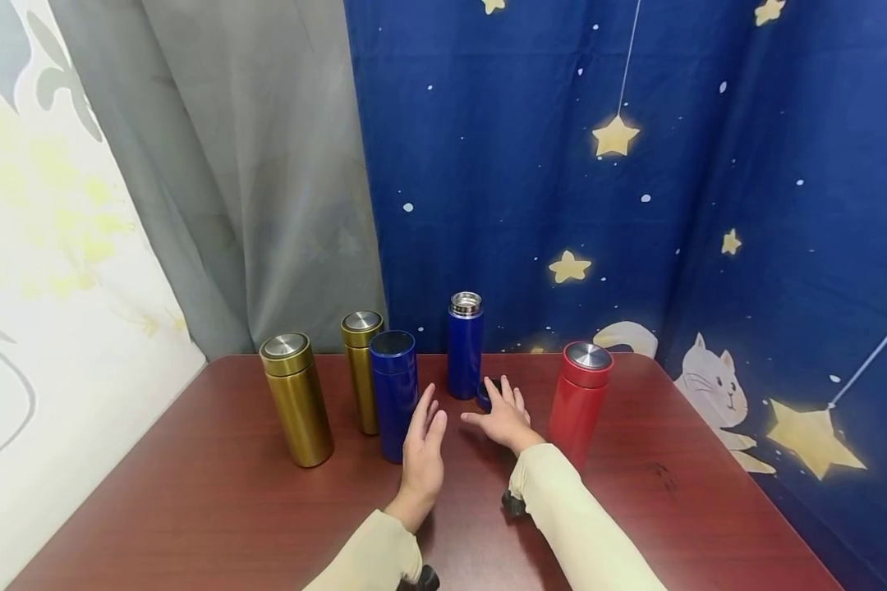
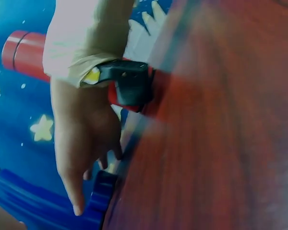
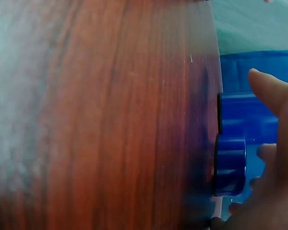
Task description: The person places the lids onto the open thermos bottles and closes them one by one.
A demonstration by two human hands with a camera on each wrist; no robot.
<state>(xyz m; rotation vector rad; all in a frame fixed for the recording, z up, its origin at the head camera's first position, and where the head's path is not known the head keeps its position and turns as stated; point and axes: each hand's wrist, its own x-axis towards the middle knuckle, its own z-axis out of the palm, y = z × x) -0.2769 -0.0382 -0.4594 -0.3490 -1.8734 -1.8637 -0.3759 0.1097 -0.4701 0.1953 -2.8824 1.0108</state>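
Observation:
My right hand (image 1: 504,420) reaches out with its fingers spread over a blue lid (image 3: 230,165), which rests on the table close beside an uncapped blue thermos (image 1: 465,353). In the right wrist view its fingers stand apart near the lid. The uncapped thermos is upright and shows a bare steel mouth. My left hand (image 1: 423,461) hovers with straight fingers just right of a capped blue thermos (image 1: 395,402) and holds nothing. That capped thermos stands upright, partly overlapped by the fingertips in the head view.
Two gold thermoses (image 1: 301,410) with steel-topped lids stand on the left, one behind the other. A red thermos (image 1: 580,402) stands beside my right forearm. All are on a dark red wooden table (image 1: 192,509), with a blue star curtain (image 1: 525,164) behind its far edge.

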